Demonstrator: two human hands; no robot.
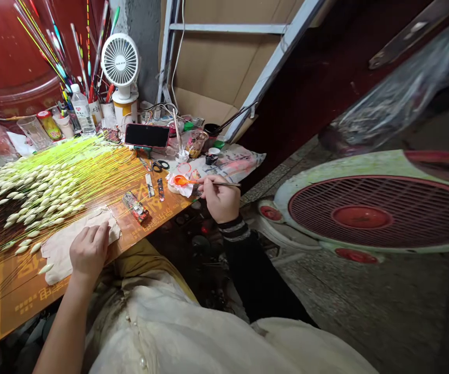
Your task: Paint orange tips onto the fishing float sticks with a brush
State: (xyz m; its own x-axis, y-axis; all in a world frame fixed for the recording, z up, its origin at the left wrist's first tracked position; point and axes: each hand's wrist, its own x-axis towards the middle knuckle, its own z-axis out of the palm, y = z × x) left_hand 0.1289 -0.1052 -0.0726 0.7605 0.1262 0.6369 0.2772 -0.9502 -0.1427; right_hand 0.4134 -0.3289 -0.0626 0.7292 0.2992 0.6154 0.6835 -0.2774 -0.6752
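My right hand (221,198) is closed around a thin paintbrush (228,184). The brush's front end reaches a small bright orange pool of paint (181,179), set on crumpled white paper (185,190) near the table's right edge. My left hand (89,250) rests on a beige cloth (58,254), fingers bent and pressed together; whatever they may hold is hidden. Left of the cloth lie many pale, spindle-shaped float bodies (49,195) on thin stems, with bright yellow-green tips (92,156) fanned toward the back. One pale float (45,268) lies on the cloth's left edge.
A paint-stained block (135,206), a cutter blade (149,185) and black scissors (160,165) lie mid-table. Behind stand a phone (147,135), a white fan (120,59), a water bottle (83,110) and paint pots (211,157). A large floor fan (364,215) stands right.
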